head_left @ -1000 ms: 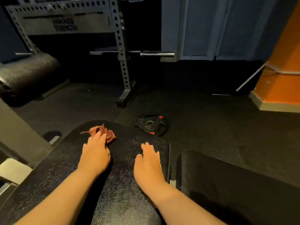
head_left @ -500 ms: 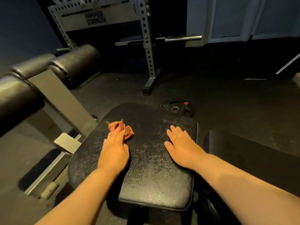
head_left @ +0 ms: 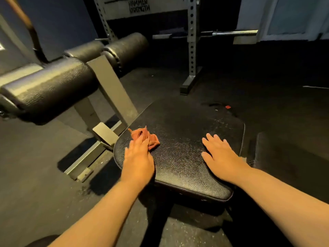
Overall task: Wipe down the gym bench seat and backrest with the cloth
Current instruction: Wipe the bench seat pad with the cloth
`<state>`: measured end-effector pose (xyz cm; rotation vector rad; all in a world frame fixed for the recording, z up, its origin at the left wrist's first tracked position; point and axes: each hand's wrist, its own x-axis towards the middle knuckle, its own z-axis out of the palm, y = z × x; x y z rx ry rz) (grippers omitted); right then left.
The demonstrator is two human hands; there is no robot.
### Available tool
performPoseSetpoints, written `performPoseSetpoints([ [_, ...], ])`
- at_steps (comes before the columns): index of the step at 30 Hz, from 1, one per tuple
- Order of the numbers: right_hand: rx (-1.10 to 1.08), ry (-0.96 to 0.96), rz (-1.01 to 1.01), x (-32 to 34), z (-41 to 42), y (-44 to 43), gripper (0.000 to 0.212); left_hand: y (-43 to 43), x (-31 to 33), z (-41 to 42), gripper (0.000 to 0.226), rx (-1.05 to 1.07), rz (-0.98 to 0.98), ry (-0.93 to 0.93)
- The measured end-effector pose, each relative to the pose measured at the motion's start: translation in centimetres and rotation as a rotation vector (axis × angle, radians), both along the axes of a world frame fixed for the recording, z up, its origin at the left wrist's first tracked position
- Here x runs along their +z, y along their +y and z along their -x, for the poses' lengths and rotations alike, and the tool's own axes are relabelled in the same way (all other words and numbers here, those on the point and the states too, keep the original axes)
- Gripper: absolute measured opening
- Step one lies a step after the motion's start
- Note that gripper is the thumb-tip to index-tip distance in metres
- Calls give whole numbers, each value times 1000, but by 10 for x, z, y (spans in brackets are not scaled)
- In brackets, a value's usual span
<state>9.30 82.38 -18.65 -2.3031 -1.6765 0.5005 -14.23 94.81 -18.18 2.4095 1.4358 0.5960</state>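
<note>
Leftward is where your left hand (head_left: 138, 157) has carried the cloth (head_left: 153, 141) in the last half second: its far tip now reaches the left edge of the seat (head_left: 179, 164). Your left fingers (head_left: 140, 142) lie fairly straight on top of the cloth, pressing it down rather than gripping it. The crumpled orange folds poke out ahead of them and to their right. Your right fingers (head_left: 212, 139) are spread and relaxed. The right hand (head_left: 222, 157) rests palm-down on bare seat at centre right, holding nothing and well apart from the cloth. Just right of the seat, across a narrow gap, lies a second dark pad (head_left: 288, 168). Black rollers (head_left: 53, 86) on a grey frame (head_left: 110, 82) fill the upper left. Beyond the seat, at the top of the picture, stands a perforated rack upright (head_left: 192, 50), with a barbell (head_left: 235, 32) to its right.
</note>
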Motion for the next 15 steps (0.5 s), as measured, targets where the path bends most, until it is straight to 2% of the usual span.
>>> performPoseSetpoints([
  [3, -14, 12, -13, 2, 21, -6, 56, -25, -9, -8, 61, -15, 1, -14],
  [6, -70, 105, -80, 3, 49, -9, 52, -72, -10, -27, 72, -327, 79, -68],
  [9, -192, 352, -276, 0, 81, -11, 49, -92, -3, -26, 81, -609, 180, -3],
  [11, -192, 385, -392, 2, 99, -15, 46, -75, 3, -11, 78, -590, 135, 13],
  [12, -112, 351, -407, 3, 107, -17, 46, -62, 4, -3, 77, -535, 111, -11],
  [15, 218, 78, -234, 1, 118, -25, 50, -22, 4, 18, 73, -224, 40, -117],
])
